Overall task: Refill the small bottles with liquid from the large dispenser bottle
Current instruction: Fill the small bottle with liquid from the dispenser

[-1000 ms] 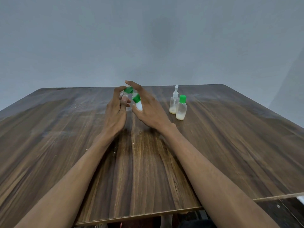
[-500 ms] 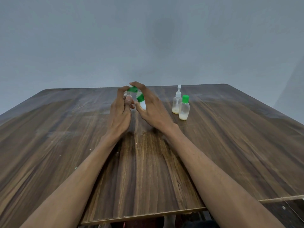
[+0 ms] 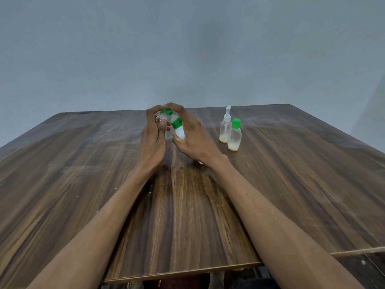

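Observation:
My right hand (image 3: 193,140) grips a white dispenser bottle (image 3: 179,131) with a green collar and flip cap, tilted with its tip toward the left. My left hand (image 3: 153,140) holds a small clear bottle (image 3: 160,119), its threaded mouth uncapped, right under that green tip. Both are raised a little over the middle of the wooden table (image 3: 83,174). My fingers hide most of the small bottle's body.
To the right stand two small bottles side by side: a clear pump-spray bottle (image 3: 225,129) and a green-capped bottle (image 3: 234,136), each with a little cream liquid at the bottom. The table's front edge (image 3: 183,272) lies under my forearms.
My hands have drawn closer together, and the dispenser's green tip now sits over the small bottle's mouth. The two bottles at the right have stayed put.

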